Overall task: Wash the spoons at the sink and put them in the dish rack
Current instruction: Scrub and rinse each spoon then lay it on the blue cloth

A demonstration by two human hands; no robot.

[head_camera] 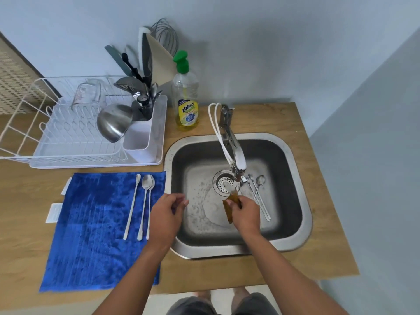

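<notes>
Three long-handled spoons (pixel 143 205) lie side by side on a blue cloth (pixel 95 233) left of the steel sink (pixel 295 235). More spoons (pixel 260 194) lie in the basin at the right of the drain. My right hand (pixel 245 212) grips a brown sponge (pixel 229 212) under the running tap (pixel 236 160). My left hand (pixel 167 212) hovers at the sink's left rim with its fingers loosely curled, holding nothing that I can see. The white dish rack (pixel 75 133) stands at the back left.
A steel bowl (pixel 113 123) and a glass cup (pixel 87 95) sit in the rack, with utensils in its white caddy (pixel 138 142). A green-capped dish soap bottle (pixel 185 96) stands behind the sink. The wooden counter (pixel 329 246) ends at the right and front.
</notes>
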